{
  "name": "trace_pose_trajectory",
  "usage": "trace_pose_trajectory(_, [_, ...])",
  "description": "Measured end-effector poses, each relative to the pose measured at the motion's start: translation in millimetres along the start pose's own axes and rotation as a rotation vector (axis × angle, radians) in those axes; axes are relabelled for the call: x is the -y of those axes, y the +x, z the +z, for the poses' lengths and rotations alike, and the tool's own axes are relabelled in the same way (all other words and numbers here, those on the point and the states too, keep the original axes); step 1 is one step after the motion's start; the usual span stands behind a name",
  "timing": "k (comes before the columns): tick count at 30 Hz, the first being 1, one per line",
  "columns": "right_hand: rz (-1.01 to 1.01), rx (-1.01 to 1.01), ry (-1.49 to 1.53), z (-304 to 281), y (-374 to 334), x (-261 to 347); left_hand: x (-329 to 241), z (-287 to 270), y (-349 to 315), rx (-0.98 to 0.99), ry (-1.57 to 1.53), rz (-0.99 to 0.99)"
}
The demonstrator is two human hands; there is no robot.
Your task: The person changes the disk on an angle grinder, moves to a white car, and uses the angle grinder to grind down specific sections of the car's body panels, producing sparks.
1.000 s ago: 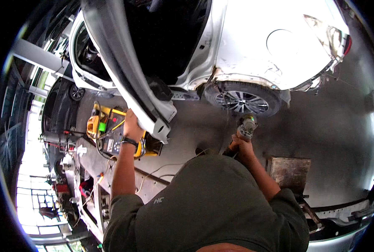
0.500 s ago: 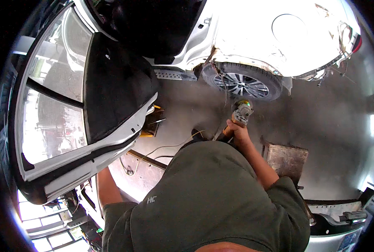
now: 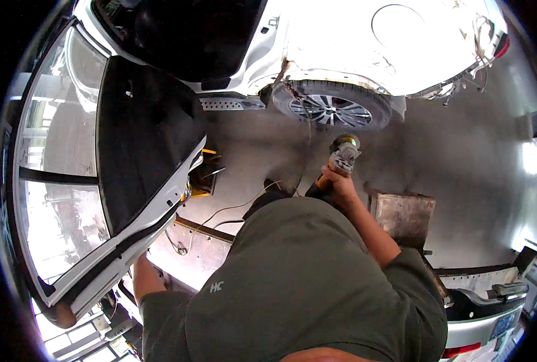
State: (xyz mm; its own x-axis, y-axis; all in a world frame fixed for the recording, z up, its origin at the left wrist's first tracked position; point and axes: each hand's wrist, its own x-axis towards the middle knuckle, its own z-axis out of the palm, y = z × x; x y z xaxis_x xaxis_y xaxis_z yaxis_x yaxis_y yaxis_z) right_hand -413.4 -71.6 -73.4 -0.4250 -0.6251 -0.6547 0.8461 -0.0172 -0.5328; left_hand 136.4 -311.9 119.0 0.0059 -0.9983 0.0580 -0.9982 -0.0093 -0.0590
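My right hand [image 3: 339, 182] is wrapped round the orange-and-dark body of an angle grinder [image 3: 343, 158]. The tool's grey head and round disc point away from me, a little short of the rear wheel [image 3: 334, 112] of a white car. Whether the disc spins I cannot tell. On the left, an open car door [image 3: 142, 145] with a black inner panel and large window stands out from the body. My left forearm [image 3: 146, 282] reaches up to the door's lower edge; the fingers are hidden there.
The car's rear quarter panel [image 3: 341, 42] is damaged, with torn edges and a strip hanging by the wheel. A worn box [image 3: 404, 218] stands on the right. A yellow stand [image 3: 203, 175] and a pale cable [image 3: 220, 215] lie left of my feet. A bumper [image 3: 479, 335] is at lower right.
The door has swung wider, its near end coming back towards me, with my left arm beside it. The view has shifted slightly; the grinder stays in my right hand.
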Motion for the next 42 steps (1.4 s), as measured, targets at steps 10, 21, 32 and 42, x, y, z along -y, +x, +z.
trace_pose_trajectory(10, [-0.049, 0.117, -0.129, 12, -13, 39, -90, 162, -59, 1.071, 0.155, 0.334])
trace_pose_trajectory(21, [-0.16, -0.11, -0.531, 68, -2, 70, -285, 114, 210, 0.975, 0.894, 0.565])
trace_pose_trajectory(32, [-0.509, -0.49, -0.27, 192, 2, 21, -317, 227, 395, 1.805, 0.937, 0.913])
trace_pose_trajectory(42, [-0.611, -0.509, -0.375, 267, 18, 16, -414, 261, 489, 1.301, 0.566, 1.48])
